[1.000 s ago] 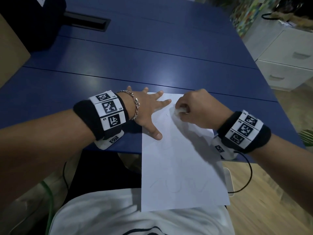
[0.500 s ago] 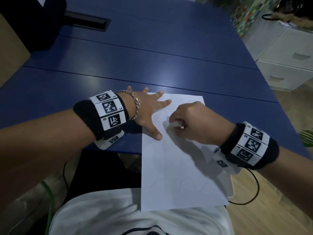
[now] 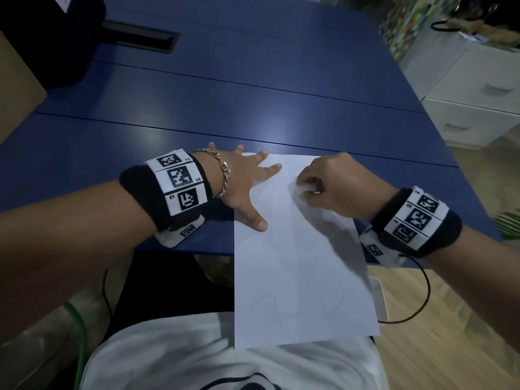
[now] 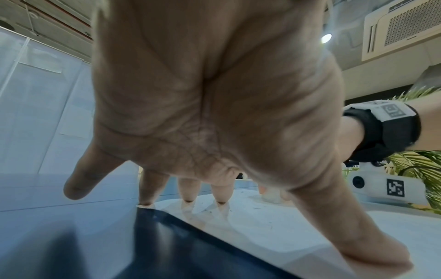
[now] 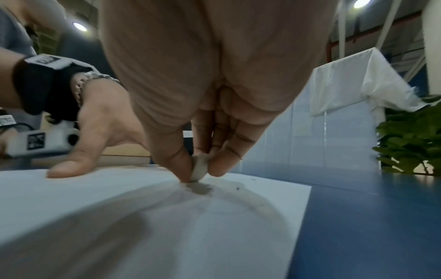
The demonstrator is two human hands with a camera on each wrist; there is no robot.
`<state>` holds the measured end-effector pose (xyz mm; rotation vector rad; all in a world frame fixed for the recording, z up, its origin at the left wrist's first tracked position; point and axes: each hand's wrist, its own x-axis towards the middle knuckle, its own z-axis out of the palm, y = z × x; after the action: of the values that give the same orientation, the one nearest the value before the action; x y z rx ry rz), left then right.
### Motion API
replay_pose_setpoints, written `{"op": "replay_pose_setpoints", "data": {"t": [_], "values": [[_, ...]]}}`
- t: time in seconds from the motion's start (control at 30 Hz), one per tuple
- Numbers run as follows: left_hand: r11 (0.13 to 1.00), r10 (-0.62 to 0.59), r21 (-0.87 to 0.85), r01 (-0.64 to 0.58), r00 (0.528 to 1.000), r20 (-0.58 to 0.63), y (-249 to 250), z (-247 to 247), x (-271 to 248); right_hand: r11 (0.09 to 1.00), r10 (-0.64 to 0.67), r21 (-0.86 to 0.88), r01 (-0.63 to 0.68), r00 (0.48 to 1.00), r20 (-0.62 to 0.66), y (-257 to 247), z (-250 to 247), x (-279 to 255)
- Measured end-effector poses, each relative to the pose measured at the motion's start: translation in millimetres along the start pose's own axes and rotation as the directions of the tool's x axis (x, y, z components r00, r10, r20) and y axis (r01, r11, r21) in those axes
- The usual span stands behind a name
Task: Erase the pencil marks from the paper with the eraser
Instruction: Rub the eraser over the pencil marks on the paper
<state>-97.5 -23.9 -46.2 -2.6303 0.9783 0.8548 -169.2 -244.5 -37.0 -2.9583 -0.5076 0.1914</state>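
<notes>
right hand (image 3: 334,187) pinches the white eraser (image 3: 305,188) between thumb and curled fingers; the right wrist view shows its lower edge (image 5: 199,169) on the paper (image 3: 295,271) near the far end. short grip, fingertips close to the sheet, probably for firm pressure and small controlled strokes.

left hand (image 3: 242,184) is flat, fingers spread and straight, holding nothing. thumb and at least two fingertips press the sheet's left edge and far-left corner; the rest of the palm sits over the blue table (image 3: 253,94). in the left wrist view the fingertips (image 4: 220,196) are planted on the paper. judgement: it's an anchor, so the sheet won't slide or buckle under rubbing.

the paper lies half on the table; its near half overhangs the edge toward the person's lap. only the supported far part can take rubbing, which fits the eraser working there.

faint wavy pencil marks (image 3: 298,302) show on the unsupported near part, and a few dark specks (image 3: 275,190) lie just left of the eraser. so the task is partly done at best. the near marks likely need the sheet pushed further onto the table first, otherwise it may crease.
</notes>
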Motion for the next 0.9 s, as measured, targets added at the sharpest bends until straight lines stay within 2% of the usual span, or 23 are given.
{"op": "replay_pose_setpoints", "data": {"t": [0.1, 0.27, 0.4, 0.53, 0.6, 0.7, 0.77, 0.83, 0.9], "values": [[1.0, -0.01, 0.001, 0.01, 1.0, 0.001, 0.3, -1.0, -0.1, 1.0, 0.017, -0.002, -0.017, 0.998, -0.056, -6.3, 4.3, -1.8], [1.0, -0.013, 0.011, 0.013, 1.0, -0.006, 2.0, -1.6, -1.6, 0.992, -0.041, 0.118, 0.039, 0.999, 0.009, -28.5, 9.0, -13.8], [1.0, -0.027, 0.007, 0.027, 1.0, -0.01, 1.4, -0.9, -3.0, 0.991, 0.071, 0.115, -0.064, 0.996, -0.058, -8.0, -8.1, -30.8], [0.991, -0.034, 0.128, 0.035, 0.999, -0.009, 4.7, -4.0, -9.8, 0.987, 0.131, 0.086, -0.134, 0.991, 0.039, 0.1, -4.0, -56.9], [0.985, 0.002, 0.173, 0.011, 0.997, -0.075, 7.1, -13.9, -14.5, 0.984, 0.143, 0.1, -0.147, 0.989, 0.043, 0.0, 2.9, -62.6], [0.989, 0.116, 0.113, -0.097, 0.977, -0.179, 7.8, -25.1, -11.7, 0.984, 0.14, 0.104, -0.143, 0.99, 0.03, -0.4, 2.4, -60.8], [0.988, 0.148, 0.062, -0.141, 0.98, -0.135, 8.8, -28.0, -2.9, 0.987, 0.128, 0.089, -0.134, 0.99, 0.063, -1.1, -2.6, -57.4], [0.99, 0.125, 0.065, -0.122, 0.991, -0.055, 10.8, -26.0, 4.9, 0.988, 0.126, 0.068, -0.136, 0.983, 0.133, -3.3, -10.8, -52.4], [0.991, 0.104, 0.083, -0.102, 0.994, -0.026, 11.1, -20.0, 12.0, 0.987, 0.128, 0.076, -0.143, 0.976, 0.174, -5.5, -17.5, -43.2]]}}
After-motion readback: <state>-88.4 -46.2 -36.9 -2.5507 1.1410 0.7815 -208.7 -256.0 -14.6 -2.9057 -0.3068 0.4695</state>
